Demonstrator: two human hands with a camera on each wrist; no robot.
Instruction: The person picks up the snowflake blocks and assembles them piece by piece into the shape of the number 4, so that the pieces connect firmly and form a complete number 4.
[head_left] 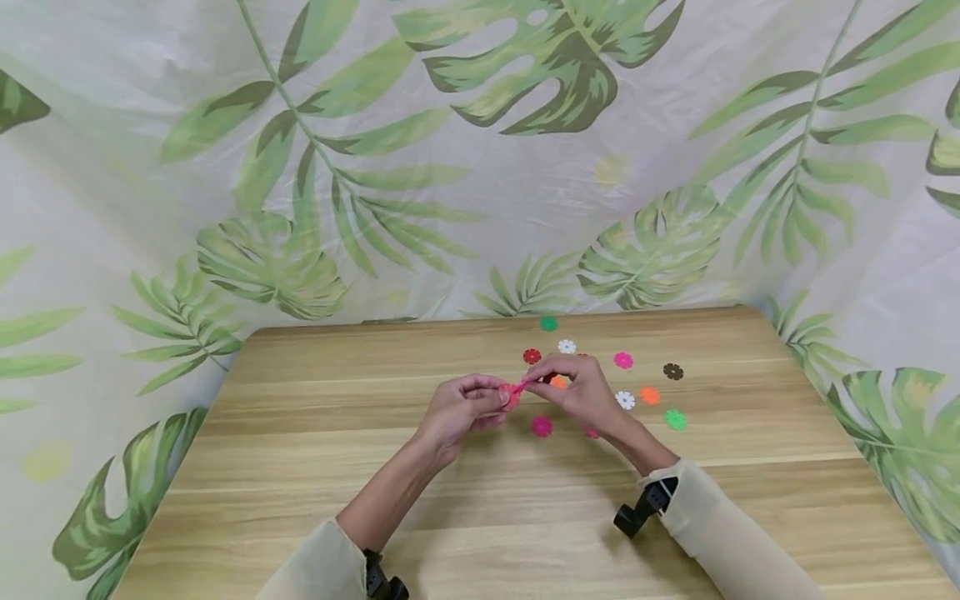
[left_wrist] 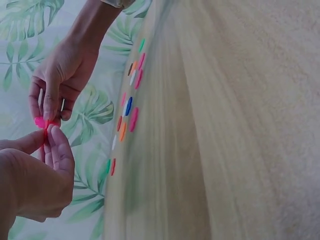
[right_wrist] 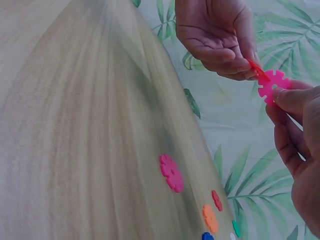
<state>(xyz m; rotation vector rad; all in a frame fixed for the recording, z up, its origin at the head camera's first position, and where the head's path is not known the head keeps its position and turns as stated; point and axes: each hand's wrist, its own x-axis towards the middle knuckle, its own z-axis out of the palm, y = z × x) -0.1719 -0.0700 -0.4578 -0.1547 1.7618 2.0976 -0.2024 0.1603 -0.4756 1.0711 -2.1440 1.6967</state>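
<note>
My left hand [head_left: 467,406] pinches a red notched plastic disc [right_wrist: 256,69] between thumb and fingers. With thumb and fingertips, my right hand [head_left: 576,387] grips a pink notched disc [right_wrist: 268,91] by its edge. The two discs meet at their rims, set at an angle to each other, and overlap in the right wrist view. Both hands hold them above the wooden table. Close below the hands lies another pink disc [head_left: 542,426], flat on the tabletop. The fingers partly hide both held discs.
Several more notched discs are scattered to the right and behind the hands, among them a brown disc [head_left: 672,372], a light green disc [head_left: 675,418] and a blue disc [left_wrist: 129,106]. A leaf-patterned cloth [head_left: 405,242] hangs behind the wooden table [head_left: 300,467].
</note>
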